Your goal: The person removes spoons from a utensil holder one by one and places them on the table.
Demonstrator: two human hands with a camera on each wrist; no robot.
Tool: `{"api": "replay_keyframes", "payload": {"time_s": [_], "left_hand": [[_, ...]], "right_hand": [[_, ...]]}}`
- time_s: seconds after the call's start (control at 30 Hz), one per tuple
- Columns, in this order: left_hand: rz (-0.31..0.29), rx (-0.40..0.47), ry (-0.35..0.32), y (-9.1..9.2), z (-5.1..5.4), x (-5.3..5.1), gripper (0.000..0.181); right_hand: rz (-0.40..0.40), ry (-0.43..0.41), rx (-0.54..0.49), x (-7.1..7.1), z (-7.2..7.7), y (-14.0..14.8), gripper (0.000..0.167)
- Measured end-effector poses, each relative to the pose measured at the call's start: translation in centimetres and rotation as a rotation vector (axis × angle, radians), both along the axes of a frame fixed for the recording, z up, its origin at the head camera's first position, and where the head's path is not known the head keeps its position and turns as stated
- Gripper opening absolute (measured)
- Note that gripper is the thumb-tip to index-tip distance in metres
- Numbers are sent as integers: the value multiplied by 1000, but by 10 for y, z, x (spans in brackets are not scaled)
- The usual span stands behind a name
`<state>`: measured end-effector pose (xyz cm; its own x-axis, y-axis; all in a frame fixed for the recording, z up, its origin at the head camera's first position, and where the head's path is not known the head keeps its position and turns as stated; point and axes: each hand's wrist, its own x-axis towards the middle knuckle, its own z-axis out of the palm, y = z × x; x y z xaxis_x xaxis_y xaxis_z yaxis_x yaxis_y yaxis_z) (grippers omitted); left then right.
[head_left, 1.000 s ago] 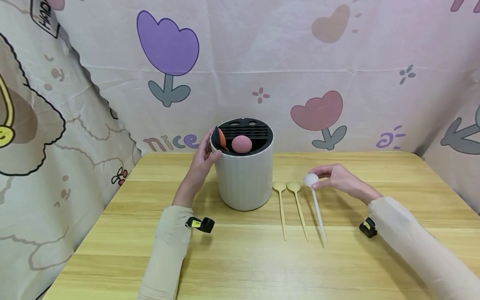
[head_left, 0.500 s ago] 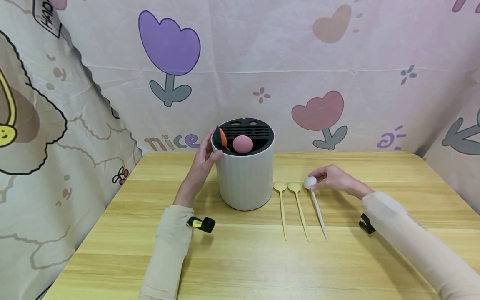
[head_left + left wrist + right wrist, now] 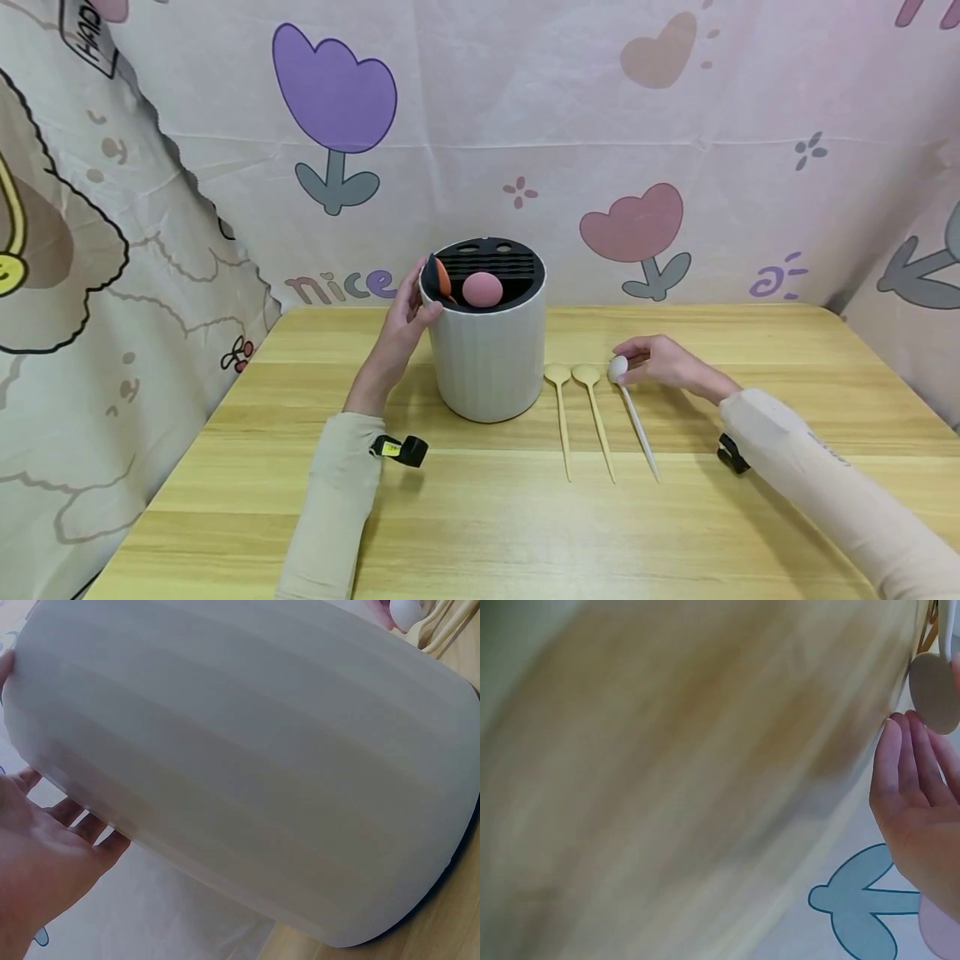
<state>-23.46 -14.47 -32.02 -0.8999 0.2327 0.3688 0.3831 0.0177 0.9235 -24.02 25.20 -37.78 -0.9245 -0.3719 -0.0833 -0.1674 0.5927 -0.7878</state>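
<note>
Near the table's middle stands a round ribbed white utensil holder [image 3: 489,358] with a black slotted top. My left hand [image 3: 396,329] rests against its left side, thumb at the front of the rim; the left wrist view shows fairly straight fingers [image 3: 88,825] touching the wall. My right hand [image 3: 663,363] pinches a white spoon [image 3: 635,417] at its bowl, the handle pointing towards me. Seen from the right wrist, the spoon bowl [image 3: 933,694] lies by the fingertips. Two pale yellow spoons [image 3: 562,421] [image 3: 598,421] lie between the holder and the white spoon.
In the holder's top opening sit a pink rounded utensil end [image 3: 482,289] and an orange and dark one [image 3: 441,279]. The wooden table [image 3: 510,525] meets a patterned cloth backdrop [image 3: 480,100] at its far edge. Another patterned cloth [image 3: 150,333] hangs at the left.
The white spoon has turned in my right hand, its bowl shifting slightly down and its handle end swinging a little right. My right forearm has drawn slightly left; the left hand stays on the holder.
</note>
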Motion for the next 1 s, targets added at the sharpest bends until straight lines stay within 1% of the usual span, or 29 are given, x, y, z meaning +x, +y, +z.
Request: {"api": "replay_keyframes", "payload": {"time_s": [0.23, 0.33, 0.53, 0.8, 1.0], "left_hand": [[9, -11, -2, 1, 1, 0, 98], [6, -12, -4, 0, 1, 0, 96], [7, -14, -2, -1, 1, 1, 89], [8, -21, -5, -1, 1, 2, 89], [6, -22, -1, -2, 0, 1, 83]], "right_hand": [[20, 4, 33, 1, 2, 0, 52], [15, -3, 36, 2, 2, -1, 52], [18, 10, 51, 0, -1, -2, 52], [16, 14, 60, -1, -2, -3, 52], [33, 23, 63, -1, -3, -2, 55]]}}
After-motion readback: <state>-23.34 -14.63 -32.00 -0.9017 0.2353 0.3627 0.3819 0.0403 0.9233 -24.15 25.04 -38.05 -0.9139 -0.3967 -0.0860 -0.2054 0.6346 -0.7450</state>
